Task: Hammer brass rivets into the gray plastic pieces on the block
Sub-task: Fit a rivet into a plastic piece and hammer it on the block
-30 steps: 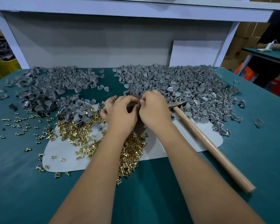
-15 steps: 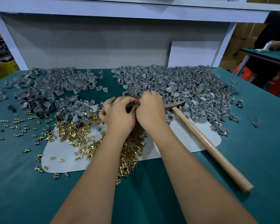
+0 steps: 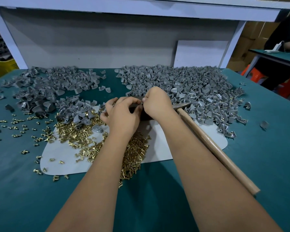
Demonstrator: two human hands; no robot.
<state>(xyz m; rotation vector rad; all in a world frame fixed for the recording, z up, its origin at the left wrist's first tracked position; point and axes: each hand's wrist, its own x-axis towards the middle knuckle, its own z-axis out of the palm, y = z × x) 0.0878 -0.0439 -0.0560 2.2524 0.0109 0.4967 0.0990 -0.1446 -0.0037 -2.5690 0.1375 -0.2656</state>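
My left hand [image 3: 122, 116] and my right hand [image 3: 157, 102] meet fingertip to fingertip over a dark block [image 3: 145, 115] in the middle of the table. Both hands have curled fingers and pinch something small on top of the block; the fingers hide what it is. Brass rivets [image 3: 134, 153] lie heaped on a white mat [image 3: 159, 148] under my left wrist. Gray plastic pieces [image 3: 182, 87] form a big pile behind my right hand, with a second gray pile [image 3: 57, 82] at the back left. A wooden-handled hammer [image 3: 213, 146] lies untouched on the table beside my right forearm.
Loose rivets [image 3: 23, 126] are scattered over the green table cover at the left. A white shelf frame [image 3: 141, 7] and a gray back panel close off the far side. Another green table [image 3: 274, 54] with a person's arm stands at the far right.
Both hands stay together over the block, fingers working slightly. The hammer has not moved.
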